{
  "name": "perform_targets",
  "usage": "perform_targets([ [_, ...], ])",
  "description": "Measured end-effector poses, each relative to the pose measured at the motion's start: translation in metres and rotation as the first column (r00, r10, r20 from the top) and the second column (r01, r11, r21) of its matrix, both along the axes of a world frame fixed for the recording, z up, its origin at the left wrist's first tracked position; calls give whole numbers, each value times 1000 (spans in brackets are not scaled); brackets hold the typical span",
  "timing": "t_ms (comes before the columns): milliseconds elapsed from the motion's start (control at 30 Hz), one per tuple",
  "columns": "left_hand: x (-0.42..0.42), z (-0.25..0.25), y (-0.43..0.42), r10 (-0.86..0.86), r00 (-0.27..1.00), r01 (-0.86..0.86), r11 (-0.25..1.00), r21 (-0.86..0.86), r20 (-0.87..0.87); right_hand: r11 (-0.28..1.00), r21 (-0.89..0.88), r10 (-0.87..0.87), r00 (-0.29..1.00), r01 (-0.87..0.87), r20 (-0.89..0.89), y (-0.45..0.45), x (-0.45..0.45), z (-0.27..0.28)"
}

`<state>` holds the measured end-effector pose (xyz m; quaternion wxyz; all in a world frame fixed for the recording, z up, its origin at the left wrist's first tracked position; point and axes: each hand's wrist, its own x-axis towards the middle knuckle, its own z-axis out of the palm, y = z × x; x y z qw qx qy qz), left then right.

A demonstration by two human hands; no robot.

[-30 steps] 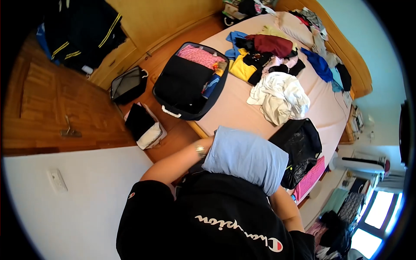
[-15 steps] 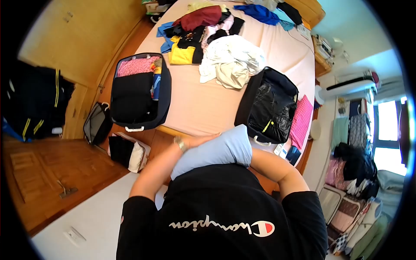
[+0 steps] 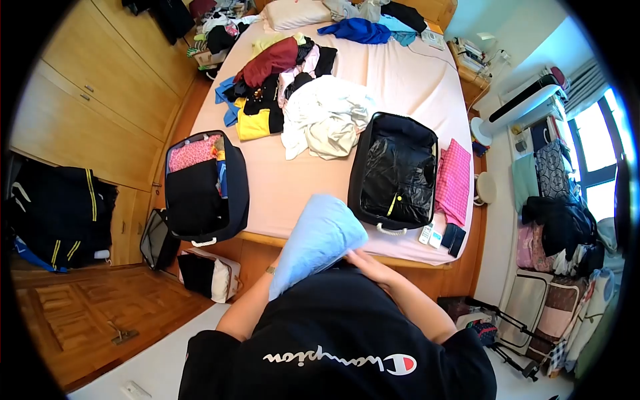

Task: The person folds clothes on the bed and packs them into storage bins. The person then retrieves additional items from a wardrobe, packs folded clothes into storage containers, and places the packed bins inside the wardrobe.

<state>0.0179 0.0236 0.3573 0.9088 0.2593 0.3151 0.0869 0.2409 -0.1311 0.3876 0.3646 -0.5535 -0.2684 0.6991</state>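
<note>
A folded light blue garment (image 3: 320, 233) is held up in front of my chest, its wide end pointing away from me. My left hand is hidden behind and under it; only the wrist with a watch (image 3: 271, 270) shows at the garment's left edge. My right hand (image 3: 363, 263) grips the lower right edge, with its thumb side against the fabric. Beyond it on the right lies an open dark suitcase (image 3: 357, 177) with a shiny black bag (image 3: 400, 173) inside. An open suitcase (image 3: 237, 200) on the left holds a black cloth (image 3: 193, 193) and a pink patterned one (image 3: 190, 157).
On the bed (image 3: 287, 213) are a white cloth heap (image 3: 327, 117), a clothes pile (image 3: 270, 63) and blue clothing (image 3: 353, 31). Pink checked fabric (image 3: 455, 180) lies beside the right suitcase. A packed bag (image 3: 213, 277) stands on the floor, left of the bed's foot.
The garment has turned from lying across my chest to pointing forward. My left hand has gone behind it, and my right hand has come into view at its edge. My view has tilted up.
</note>
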Motion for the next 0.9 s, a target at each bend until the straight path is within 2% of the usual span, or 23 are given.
perform_targets([
  [33,10,2,0,43,999,-43,999,11,-9,975,-214,35,994,-58,-108,30,-9,10],
  [100,28,7,2,113,993,-112,993,39,-24,974,-61,-225,950,216,-217,70,-42,-18],
  [200,50,12,7,207,978,-204,976,75,-32,876,117,-411,852,467,-326,113,-38,-2],
  [233,54,13,8,233,972,-229,969,93,-35,875,74,-406,810,478,-423,118,-30,-1],
  [333,56,14,7,293,954,-284,950,128,-59,936,73,-282,856,345,-433,118,-17,4],
  [367,53,12,8,307,949,-295,945,142,-75,941,23,-287,836,336,-467,117,-17,5],
  [467,27,0,16,301,939,-264,941,213,-166,903,59,-347,801,426,-488,112,-29,0],
  [567,-23,2,43,203,961,-156,959,238,-189,812,148,-476,787,565,-392,116,-47,0],
  [667,-53,45,66,112,974,-128,989,69,195,718,386,-567,809,579,-158,133,-61,15],
  [700,-65,37,70,61,980,-117,948,297,189,757,412,-537,842,507,-49,143,-67,8],
  [733,-61,54,73,91,994,-103,948,300,55,807,414,-473,880,421,26,154,-74,18],
  [800,-75,52,88,147,989,-146,985,95,-2,844,385,-421,906,374,44,181,-94,30],
  [867,-103,32,103,220,970,-217,975,-37,105,793,326,-514,853,514,-95,204,-125,35],
  [900,-118,31,110,241,962,-232,970,-75,131,810,256,-520,848,527,-101,211,-141,30],
])
